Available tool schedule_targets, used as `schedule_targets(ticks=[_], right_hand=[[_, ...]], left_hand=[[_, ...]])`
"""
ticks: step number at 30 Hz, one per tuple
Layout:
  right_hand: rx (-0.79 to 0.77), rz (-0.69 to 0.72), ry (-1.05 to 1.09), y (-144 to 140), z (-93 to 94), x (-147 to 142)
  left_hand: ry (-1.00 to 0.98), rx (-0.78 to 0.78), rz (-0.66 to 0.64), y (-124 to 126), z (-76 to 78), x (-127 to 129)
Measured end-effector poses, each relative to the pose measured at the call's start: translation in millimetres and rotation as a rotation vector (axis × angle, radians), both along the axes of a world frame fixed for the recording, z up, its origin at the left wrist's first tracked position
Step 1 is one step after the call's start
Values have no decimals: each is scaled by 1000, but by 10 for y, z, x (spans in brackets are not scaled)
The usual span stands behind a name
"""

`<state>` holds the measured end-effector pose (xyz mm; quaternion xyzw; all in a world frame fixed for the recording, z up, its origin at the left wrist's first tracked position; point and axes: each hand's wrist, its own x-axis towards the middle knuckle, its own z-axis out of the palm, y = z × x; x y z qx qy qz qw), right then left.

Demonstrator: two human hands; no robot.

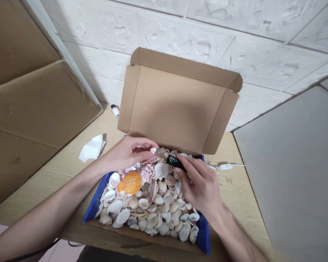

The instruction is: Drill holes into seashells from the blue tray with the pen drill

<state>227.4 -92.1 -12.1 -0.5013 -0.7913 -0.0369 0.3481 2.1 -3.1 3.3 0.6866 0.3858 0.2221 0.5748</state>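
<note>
My left hand (132, 152) pinches a small white shell (153, 150) between thumb and fingers, over the far part of the open box. Closed round a black pen-shaped electric tool (176, 162) is my right hand (200, 182). The tool has small green lights and a brass-coloured tip that points left, close to the small shell; whether the two touch I cannot tell. Below both hands lies a heap of pale seashells (153, 211). An orange scallop shell (130, 183) and a red-and-white scallop shell (148, 173) rest on top of the heap.
The cardboard box lid (169, 105) stands raised against a white brick wall (164, 32). Blue flaps (97, 198) flank the shells. On the wooden table (235, 178) are crumpled white paper (92, 148), a small bottle (115, 110) and a white cable connector (225, 166). Cardboard (32, 112) rises at left.
</note>
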Motion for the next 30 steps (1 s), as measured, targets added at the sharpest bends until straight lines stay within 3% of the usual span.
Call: schedule_targets(ticks=[6,17,30], right_hand=[[-5,-36,33,0,-12,10],[3,-19,30,2,-9,-3],[-11,15,8,6,-41,-3]], left_hand=[[-45,-3,94,31,-24,-34],[-113,-154,82,42,-32,-46],[-115,-111,56,44,-37,-45]])
